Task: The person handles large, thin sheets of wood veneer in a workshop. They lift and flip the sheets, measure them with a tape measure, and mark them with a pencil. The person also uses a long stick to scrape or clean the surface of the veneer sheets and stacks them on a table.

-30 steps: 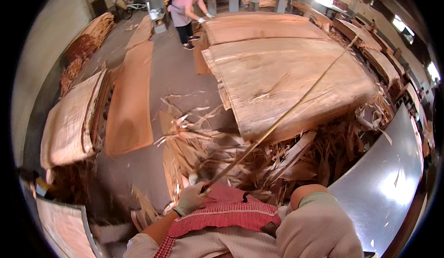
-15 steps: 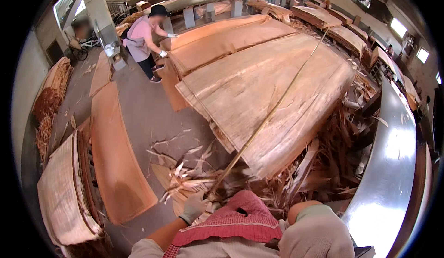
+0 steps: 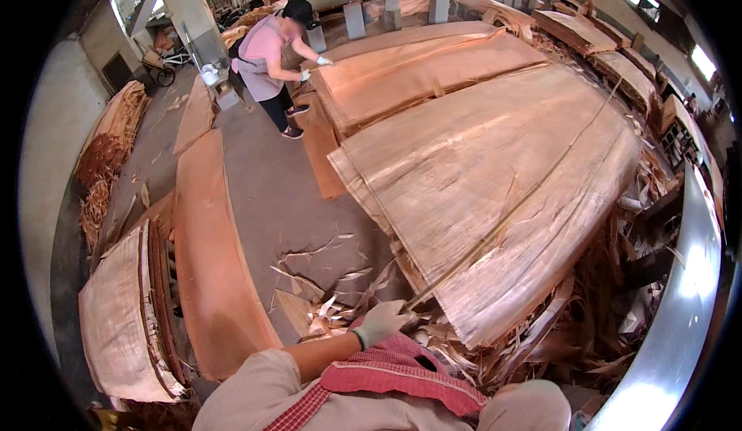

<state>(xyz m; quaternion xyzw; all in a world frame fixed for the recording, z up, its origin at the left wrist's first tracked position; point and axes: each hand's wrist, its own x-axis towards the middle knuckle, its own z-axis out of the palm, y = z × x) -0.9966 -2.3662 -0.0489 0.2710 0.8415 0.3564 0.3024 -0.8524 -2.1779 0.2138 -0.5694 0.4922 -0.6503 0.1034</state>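
Observation:
My left hand (image 3: 384,323), in a pale work glove, is wrapped round the near end of a long thin bamboo-like pole (image 3: 495,234). The pole runs away to the far right across a broad pale wood veneer sheet (image 3: 464,153), which lies on a wide stack. Of my right arm only the pale sleeve (image 3: 527,408) shows at the lower edge; its hand is out of sight. Across the stack, another person (image 3: 270,60) in a pink top and dark hat leans over the reddish veneer sheets (image 3: 425,71), both gloved hands at their edge.
Torn veneer scraps (image 3: 533,323) heap along the stack's right side and near my hand. A shiny metal-topped surface (image 3: 680,307) curves along the right. To the left lie a long orange veneer strip (image 3: 212,261) and a pale veneer stack (image 3: 120,315). More stacks (image 3: 576,33) stand farther back.
My left hand has moved up and to the right with the pole's end. The pole lies lower and closer to the pale sheet. My view has turned somewhat, shifting everything rightward.

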